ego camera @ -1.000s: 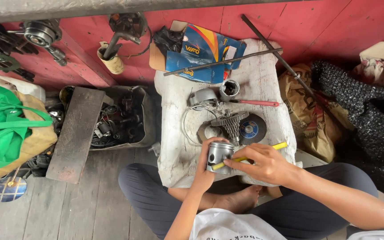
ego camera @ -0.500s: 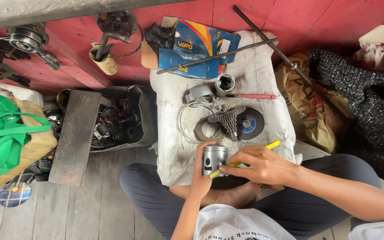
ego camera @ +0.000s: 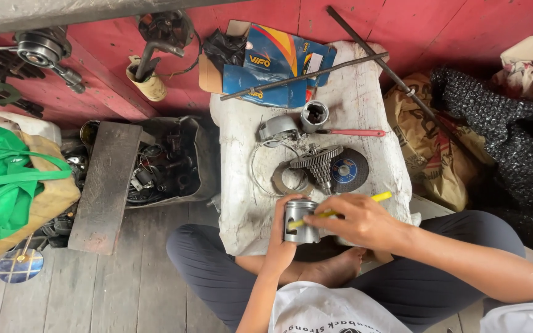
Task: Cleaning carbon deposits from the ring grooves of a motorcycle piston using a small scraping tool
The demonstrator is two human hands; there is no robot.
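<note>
My left hand [ego camera: 280,240] grips a silver metal piston [ego camera: 301,220] upright at the near edge of a dirty white cloth-covered block [ego camera: 365,98]. My right hand [ego camera: 360,220] holds a yellow-handled tool [ego camera: 340,211] whose tip meets the side of the piston. Just beyond the hands lie a toothed gear shaft [ego camera: 319,163], a round grinding disc [ego camera: 348,171] and a thin wire ring [ego camera: 266,169].
Farther back on the block are a red-handled tool [ego camera: 351,132], a small metal cylinder [ego camera: 314,115], a long metal rod [ego camera: 303,76] and a blue box [ego camera: 276,65]. A tub of dark engine parts [ego camera: 161,166] with a plank [ego camera: 99,185] across it, and a green bag [ego camera: 1,179], sit at left; sacks at right.
The view has shifted slightly. My hands stay on the piston and the yellow-handled tool, which now lies flatter across the piston's side.
</note>
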